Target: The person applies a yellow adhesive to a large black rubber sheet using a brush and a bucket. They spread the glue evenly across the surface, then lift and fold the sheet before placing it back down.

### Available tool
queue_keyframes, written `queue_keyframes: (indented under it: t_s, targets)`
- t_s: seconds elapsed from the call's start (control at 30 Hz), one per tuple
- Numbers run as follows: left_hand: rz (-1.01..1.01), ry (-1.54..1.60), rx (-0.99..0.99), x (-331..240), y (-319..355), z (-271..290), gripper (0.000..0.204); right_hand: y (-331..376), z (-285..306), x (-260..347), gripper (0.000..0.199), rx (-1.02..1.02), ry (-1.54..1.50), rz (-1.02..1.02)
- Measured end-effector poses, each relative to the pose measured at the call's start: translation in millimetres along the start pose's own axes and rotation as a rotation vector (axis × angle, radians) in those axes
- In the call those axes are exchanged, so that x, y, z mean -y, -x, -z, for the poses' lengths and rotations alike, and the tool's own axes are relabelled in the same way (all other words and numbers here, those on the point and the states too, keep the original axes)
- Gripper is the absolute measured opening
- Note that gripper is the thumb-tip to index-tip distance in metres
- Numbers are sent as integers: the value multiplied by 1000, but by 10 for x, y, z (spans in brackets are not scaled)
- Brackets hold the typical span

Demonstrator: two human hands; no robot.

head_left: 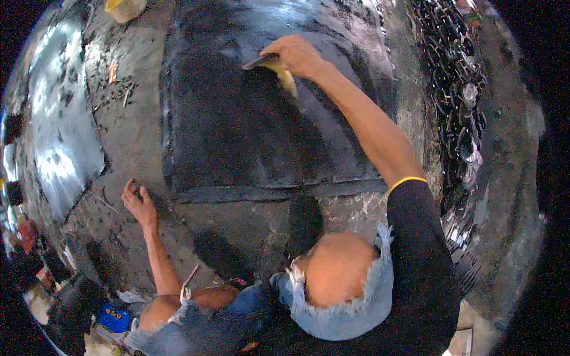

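My right hand (297,56) reaches far forward and grips a paintbrush (279,70) with a dark handle and yellowish bristles. The bristles touch a large square metal sheet (237,130) lying flat on the floor, its surface wet and black. My left hand (139,204) holds nothing and rests on the concrete floor with fingers spread, just off the sheet's near-left corner. My knee in torn blue jeans (341,285) fills the lower middle of the view.
A second shiny metal sheet (59,130) lies to the left. A heap of dark metal rings and parts (457,89) runs along the right. A yellow container (124,7) stands at the top left, and a blue box (114,317) sits at the lower left.
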State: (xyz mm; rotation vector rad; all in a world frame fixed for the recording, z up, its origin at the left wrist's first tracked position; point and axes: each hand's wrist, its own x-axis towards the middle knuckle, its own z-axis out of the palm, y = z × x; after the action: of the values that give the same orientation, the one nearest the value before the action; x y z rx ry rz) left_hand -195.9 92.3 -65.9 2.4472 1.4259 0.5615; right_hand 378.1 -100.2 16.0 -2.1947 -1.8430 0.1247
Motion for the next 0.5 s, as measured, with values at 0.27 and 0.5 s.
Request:
queue_keyframes:
  t_s: [0.27, 0.5]
  targets:
    - [10, -242, 70, 82, 42, 17, 46, 2340, 111, 599, 27, 47, -48, -143]
    - [-59, -464, -71, 384, 63, 15, 44, 3379, 276, 1363, 29, 51, -91, -414]
